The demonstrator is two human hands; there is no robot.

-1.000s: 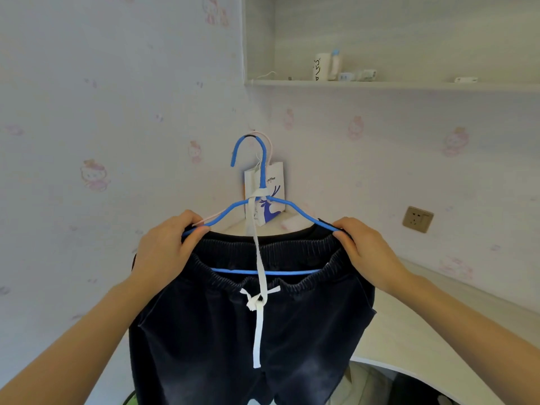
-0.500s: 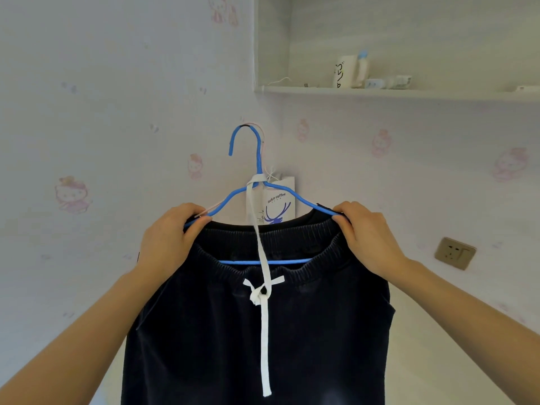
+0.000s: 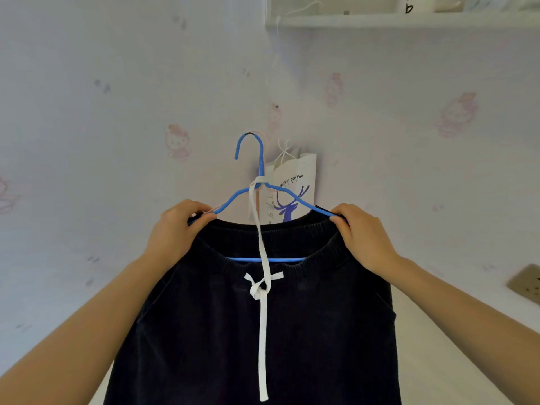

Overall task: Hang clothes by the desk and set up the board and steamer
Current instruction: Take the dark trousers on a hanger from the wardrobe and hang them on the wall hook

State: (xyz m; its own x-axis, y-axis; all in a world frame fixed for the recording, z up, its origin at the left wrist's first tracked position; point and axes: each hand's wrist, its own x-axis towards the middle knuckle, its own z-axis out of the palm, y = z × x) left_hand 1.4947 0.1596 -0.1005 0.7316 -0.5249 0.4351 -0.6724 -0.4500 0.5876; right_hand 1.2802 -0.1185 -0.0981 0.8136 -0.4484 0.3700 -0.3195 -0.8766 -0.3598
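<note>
Behind and between the hands, a white paper bag (image 3: 295,182) printed "luckin coffee" with a blue deer hangs against the wall, partly hidden by the blue hanger (image 3: 257,182); a shelf (image 3: 409,20) sits above, a wall socket (image 3: 526,283) beyond the right hand. Dark trousers (image 3: 263,331) with an elastic waistband and white drawstring (image 3: 263,287) hang from the hanger. Left hand (image 3: 175,229) and right hand (image 3: 362,235) each pinch one hanger shoulder together with the waistband
</note>
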